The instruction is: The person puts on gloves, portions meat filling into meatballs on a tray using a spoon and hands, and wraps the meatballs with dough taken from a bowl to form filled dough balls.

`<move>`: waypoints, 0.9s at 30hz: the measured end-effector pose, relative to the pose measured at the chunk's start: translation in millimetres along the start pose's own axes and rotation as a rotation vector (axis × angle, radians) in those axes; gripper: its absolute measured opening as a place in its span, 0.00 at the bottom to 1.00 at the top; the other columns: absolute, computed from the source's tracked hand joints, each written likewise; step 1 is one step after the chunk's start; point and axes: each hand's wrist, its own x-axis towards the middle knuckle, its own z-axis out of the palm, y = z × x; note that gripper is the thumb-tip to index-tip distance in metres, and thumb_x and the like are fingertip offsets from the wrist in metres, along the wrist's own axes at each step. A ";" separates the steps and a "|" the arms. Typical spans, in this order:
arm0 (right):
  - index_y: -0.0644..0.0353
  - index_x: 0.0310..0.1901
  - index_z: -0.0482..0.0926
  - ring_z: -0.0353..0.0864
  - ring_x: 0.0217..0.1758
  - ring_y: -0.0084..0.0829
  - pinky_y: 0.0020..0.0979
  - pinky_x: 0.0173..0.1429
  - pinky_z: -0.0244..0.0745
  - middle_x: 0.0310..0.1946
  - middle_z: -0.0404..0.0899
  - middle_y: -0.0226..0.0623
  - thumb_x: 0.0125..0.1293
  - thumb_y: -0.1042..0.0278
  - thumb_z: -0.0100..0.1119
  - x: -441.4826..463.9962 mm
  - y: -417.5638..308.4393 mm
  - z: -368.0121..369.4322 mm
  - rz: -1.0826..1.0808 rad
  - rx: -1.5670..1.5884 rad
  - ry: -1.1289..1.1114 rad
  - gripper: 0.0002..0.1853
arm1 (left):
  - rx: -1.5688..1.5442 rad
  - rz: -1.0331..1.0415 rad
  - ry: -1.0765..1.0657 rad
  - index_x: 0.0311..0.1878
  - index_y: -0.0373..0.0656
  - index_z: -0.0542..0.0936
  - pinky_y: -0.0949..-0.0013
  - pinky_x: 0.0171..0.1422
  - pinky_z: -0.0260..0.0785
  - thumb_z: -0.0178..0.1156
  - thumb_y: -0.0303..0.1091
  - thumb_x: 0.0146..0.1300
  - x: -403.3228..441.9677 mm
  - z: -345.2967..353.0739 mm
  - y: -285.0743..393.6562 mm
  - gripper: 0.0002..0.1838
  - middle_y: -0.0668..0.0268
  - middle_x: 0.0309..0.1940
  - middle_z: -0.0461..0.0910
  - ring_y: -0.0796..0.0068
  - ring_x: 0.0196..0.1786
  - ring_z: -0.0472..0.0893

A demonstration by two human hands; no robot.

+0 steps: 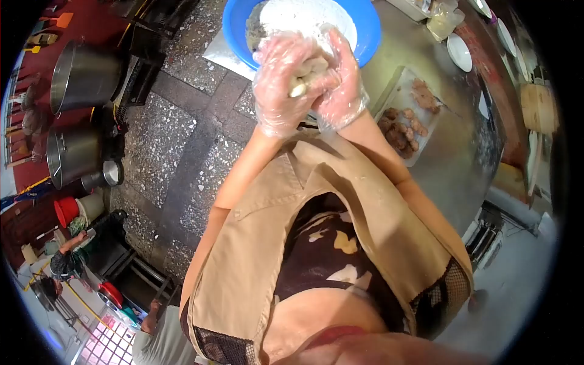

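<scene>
Both my hands wear clear plastic gloves and meet over the near edge of a blue basin (372,27) holding white flour (304,15). My left hand (281,82) is cupped, its fingers curled round a lump of pale dough (311,68). Against the same lump, my right hand (342,91) is pressed from the other side, thumb raised along it. A small pale bulge (298,90) shows between the palms; I cannot tell whether it belongs to the lump. To the right, brown meat-like lumps (400,134) lie on a white tray (418,159).
The basin and tray are on a metal worktop (453,131). White plates (459,52) and a plastic bag (444,21) are at the far right. Large metal pots (85,76) stand left, beyond the speckled floor (176,121). Other people (161,337) are at the lower left.
</scene>
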 end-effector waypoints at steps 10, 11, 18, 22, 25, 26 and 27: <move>0.70 0.59 0.67 0.73 0.56 0.40 0.37 0.63 0.66 0.55 0.72 0.49 0.65 0.33 0.39 -3.0 -22.5 18.9 0.131 -0.268 0.054 0.41 | -0.088 0.207 -0.234 0.48 0.45 0.76 0.62 0.50 0.70 0.77 0.41 0.35 35.8 -21.7 8.9 0.32 0.64 0.38 0.80 0.61 0.43 0.79; 0.70 0.60 0.66 0.73 0.56 0.40 0.38 0.64 0.65 0.56 0.72 0.49 0.65 0.33 0.39 -3.9 -23.3 17.7 0.133 -0.170 0.065 0.41 | -0.177 0.244 -0.088 0.43 0.46 0.78 0.65 0.45 0.72 0.77 0.38 0.35 32.2 -18.0 8.0 0.28 0.65 0.36 0.80 0.64 0.41 0.80; 0.68 0.61 0.65 0.70 0.60 0.40 0.38 0.67 0.60 0.58 0.69 0.51 0.67 0.40 0.33 -5.3 8.5 28.7 -0.210 -0.091 0.063 0.36 | -0.187 0.039 0.106 0.35 0.45 0.77 0.61 0.49 0.71 0.73 0.24 0.40 26.3 11.3 12.2 0.17 0.63 0.33 0.80 0.62 0.42 0.80; 0.71 0.57 0.68 0.71 0.58 0.43 0.39 0.66 0.62 0.54 0.73 0.52 0.67 0.49 0.37 0.6 -3.1 20.2 -0.192 0.148 -0.150 0.30 | -0.217 0.080 0.213 0.49 0.43 0.74 0.54 0.62 0.61 0.76 0.33 0.38 47.2 2.6 24.4 0.31 0.60 0.41 0.79 0.55 0.53 0.75; 0.70 0.52 0.73 0.76 0.53 0.42 0.39 0.60 0.69 0.48 0.77 0.50 0.66 0.53 0.42 -6.0 -2.4 27.7 -0.268 0.053 0.147 0.26 | -0.226 0.084 0.272 0.62 0.42 0.67 0.53 0.67 0.58 0.76 0.37 0.40 41.5 10.8 20.6 0.43 0.56 0.49 0.78 0.52 0.59 0.73; 0.69 0.51 0.73 0.75 0.52 0.39 0.37 0.60 0.69 0.47 0.77 0.47 0.66 0.54 0.43 -8.9 1.0 18.6 -0.296 -0.071 0.095 0.25 | -0.187 0.096 0.162 0.61 0.41 0.68 0.55 0.65 0.61 0.74 0.34 0.43 38.3 11.6 20.6 0.39 0.54 0.50 0.78 0.54 0.57 0.75; 0.69 0.50 0.73 0.75 0.52 0.37 0.35 0.59 0.69 0.45 0.78 0.45 0.66 0.55 0.44 -8.3 1.7 9.8 -0.326 -0.197 0.032 0.23 | -0.146 0.116 0.055 0.60 0.40 0.69 0.58 0.62 0.65 0.72 0.31 0.46 38.5 14.6 18.6 0.36 0.52 0.51 0.78 0.56 0.55 0.77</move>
